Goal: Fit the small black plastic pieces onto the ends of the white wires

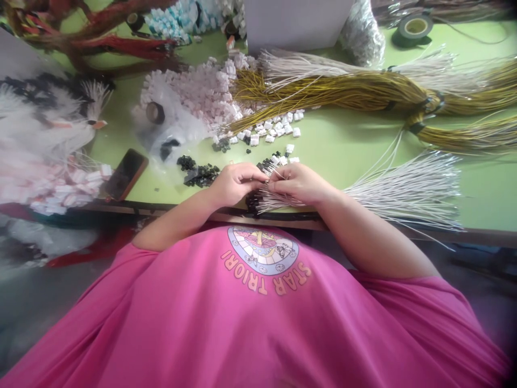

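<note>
My left hand point(236, 183) and my right hand point(297, 183) meet fingertip to fingertip at the table's front edge. Between the right thumb and fingers is the end of a white wire point(278, 176), pinched. The left fingers are closed at the same spot, on something too small to make out. Under both hands lies a bundle of white wires point(412, 188), fanning out to the right. Black connectors point(253, 202) show at the bundle's left end. Loose black connectors point(202, 175) lie left of the left hand, and a few white connectors point(290, 149) lie just beyond the fingers.
A heap of white connectors point(202, 89) and a plastic bag point(177, 126) lie behind the hands. Bundled yellow wires point(343, 91) stretch across the back right, near a tape roll point(415, 28). A phone point(127, 173) lies at left by the table edge.
</note>
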`<action>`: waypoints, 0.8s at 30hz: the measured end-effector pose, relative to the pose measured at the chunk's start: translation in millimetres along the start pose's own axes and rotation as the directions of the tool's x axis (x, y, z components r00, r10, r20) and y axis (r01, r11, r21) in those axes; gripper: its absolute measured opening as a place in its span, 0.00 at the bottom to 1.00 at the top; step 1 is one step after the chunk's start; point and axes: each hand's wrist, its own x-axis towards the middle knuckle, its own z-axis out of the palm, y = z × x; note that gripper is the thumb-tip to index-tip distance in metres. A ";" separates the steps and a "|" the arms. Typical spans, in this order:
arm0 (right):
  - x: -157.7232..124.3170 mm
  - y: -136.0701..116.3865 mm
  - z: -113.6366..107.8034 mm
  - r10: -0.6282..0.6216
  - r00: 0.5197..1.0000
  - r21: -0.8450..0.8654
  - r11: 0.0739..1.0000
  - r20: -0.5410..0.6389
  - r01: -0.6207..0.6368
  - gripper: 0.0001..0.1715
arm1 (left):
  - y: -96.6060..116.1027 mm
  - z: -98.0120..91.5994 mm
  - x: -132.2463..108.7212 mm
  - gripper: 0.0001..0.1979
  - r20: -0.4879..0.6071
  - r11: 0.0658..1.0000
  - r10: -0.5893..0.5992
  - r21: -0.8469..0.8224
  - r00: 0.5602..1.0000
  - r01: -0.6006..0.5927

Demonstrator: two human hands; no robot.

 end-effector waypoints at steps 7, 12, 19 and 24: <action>3.0 1.7 -1.3 -0.044 0.994 -0.119 0.992 -0.101 0.031 0.12 | -0.8 4.8 0.6 0.06 0.004 0.997 -0.051 0.062 0.999 0.050; 6.9 7.5 -2.3 -0.099 0.987 -0.218 0.973 -0.126 0.070 0.15 | -3.6 9.6 0.1 0.05 -0.036 0.993 -0.037 0.110 0.999 0.041; 6.3 7.8 -3.1 -0.122 0.984 -0.214 0.973 -0.130 0.092 0.14 | -1.4 8.0 1.2 0.06 -0.004 0.975 -0.063 0.215 0.998 0.063; 5.0 9.4 -8.2 -0.142 0.967 -0.230 0.969 -0.213 0.091 0.12 | 2.4 -18.9 -1.1 0.09 0.022 0.926 -0.148 0.354 0.989 0.131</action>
